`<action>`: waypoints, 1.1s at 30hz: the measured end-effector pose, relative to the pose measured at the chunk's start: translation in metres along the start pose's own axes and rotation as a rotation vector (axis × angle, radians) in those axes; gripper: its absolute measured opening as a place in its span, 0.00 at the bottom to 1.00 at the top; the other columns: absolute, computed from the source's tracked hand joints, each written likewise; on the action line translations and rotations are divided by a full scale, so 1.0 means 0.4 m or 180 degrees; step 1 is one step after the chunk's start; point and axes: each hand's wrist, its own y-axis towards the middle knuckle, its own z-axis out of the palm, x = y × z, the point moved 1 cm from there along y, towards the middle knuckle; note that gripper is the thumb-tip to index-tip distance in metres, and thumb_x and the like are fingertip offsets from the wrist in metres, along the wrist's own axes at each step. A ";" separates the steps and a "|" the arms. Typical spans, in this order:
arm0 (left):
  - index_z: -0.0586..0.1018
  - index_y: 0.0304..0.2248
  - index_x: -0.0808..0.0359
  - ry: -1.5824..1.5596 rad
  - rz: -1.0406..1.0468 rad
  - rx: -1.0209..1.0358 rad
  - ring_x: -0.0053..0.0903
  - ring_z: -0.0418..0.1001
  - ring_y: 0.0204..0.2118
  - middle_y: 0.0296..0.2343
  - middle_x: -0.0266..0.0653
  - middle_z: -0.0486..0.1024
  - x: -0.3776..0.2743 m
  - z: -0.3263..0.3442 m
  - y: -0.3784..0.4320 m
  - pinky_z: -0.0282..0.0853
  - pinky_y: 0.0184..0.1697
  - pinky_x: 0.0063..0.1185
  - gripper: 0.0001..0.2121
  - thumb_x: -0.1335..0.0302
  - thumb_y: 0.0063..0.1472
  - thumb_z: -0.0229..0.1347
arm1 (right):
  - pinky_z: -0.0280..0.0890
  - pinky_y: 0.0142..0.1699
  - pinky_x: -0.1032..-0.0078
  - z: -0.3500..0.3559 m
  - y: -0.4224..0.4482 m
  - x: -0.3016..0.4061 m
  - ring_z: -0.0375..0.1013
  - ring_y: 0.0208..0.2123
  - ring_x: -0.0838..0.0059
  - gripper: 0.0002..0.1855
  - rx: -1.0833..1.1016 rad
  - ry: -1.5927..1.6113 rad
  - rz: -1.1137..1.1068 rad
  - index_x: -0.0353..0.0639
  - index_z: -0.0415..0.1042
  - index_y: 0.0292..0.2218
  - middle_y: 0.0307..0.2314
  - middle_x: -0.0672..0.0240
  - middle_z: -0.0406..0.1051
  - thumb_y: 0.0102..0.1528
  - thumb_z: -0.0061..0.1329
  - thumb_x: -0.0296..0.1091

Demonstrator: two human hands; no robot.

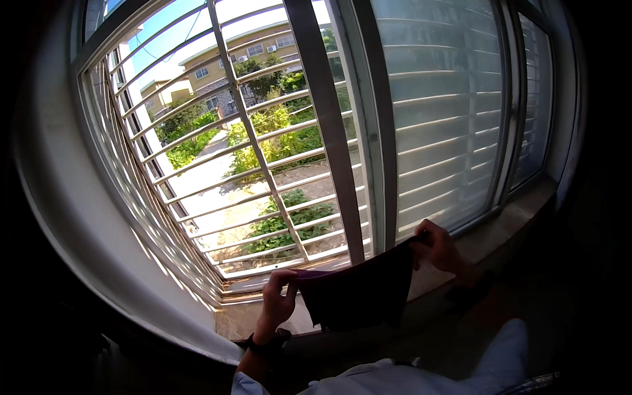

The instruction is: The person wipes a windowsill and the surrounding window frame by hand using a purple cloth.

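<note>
A dark purple cloth point(358, 294) hangs stretched between my two hands, in front of the window sill. My left hand point(279, 298) pinches its upper left corner between thumb and fingers. At the upper right corner, my right hand point(437, 249) grips the cloth close to the frosted window pane. The lower edge of the cloth hangs loose, and its front lies in deep shadow. Behind it, the stone window sill point(247, 318) is partly covered from sight.
Metal security bars point(252, 133) cross the window opening on the left. A frosted sliding pane point(439, 123) in a metal frame point(326, 123) stands on the right. The white wall reveal point(103, 197) curves along the left side. Bushes point(291, 222) and a building show outdoors.
</note>
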 end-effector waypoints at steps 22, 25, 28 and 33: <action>0.52 0.61 0.73 0.3071 0.2935 -0.0638 0.61 0.57 0.58 0.55 0.64 0.59 -0.462 0.127 0.983 0.55 0.61 0.44 0.32 0.72 0.61 0.50 | 0.66 0.52 0.58 -0.176 0.638 0.688 0.71 0.46 0.48 0.30 -0.1663 -0.3818 -0.3911 0.33 0.57 0.56 0.42 0.43 0.71 0.54 0.48 0.30; 0.51 0.61 0.75 0.3241 0.3010 -0.0639 0.62 0.57 0.57 0.54 0.69 0.58 -0.443 0.142 1.120 0.55 0.61 0.44 0.33 0.69 0.61 0.50 | 0.66 0.53 0.58 -0.154 0.737 0.722 0.70 0.47 0.47 0.30 -0.1836 -0.3842 -0.4016 0.29 0.56 0.56 0.42 0.42 0.70 0.54 0.46 0.29; 0.53 0.60 0.77 0.3489 0.2606 -0.0790 0.59 0.55 0.59 0.55 0.68 0.58 -0.439 0.150 1.206 0.54 0.61 0.44 0.32 0.69 0.62 0.50 | 0.64 0.55 0.60 -0.115 0.814 0.720 0.69 0.49 0.51 0.27 -0.2321 -0.3781 -0.4218 0.25 0.58 0.54 0.45 0.43 0.69 0.56 0.42 0.29; 0.60 0.58 0.73 0.4218 0.3814 -0.1152 0.52 0.57 0.59 0.55 0.60 0.61 -0.461 0.111 1.303 0.51 0.63 0.41 0.28 0.67 0.62 0.50 | 0.56 0.63 0.62 -0.125 0.888 0.780 0.64 0.56 0.56 0.26 -0.2651 -0.4142 -0.4659 0.36 0.63 0.56 0.51 0.50 0.66 0.56 0.43 0.32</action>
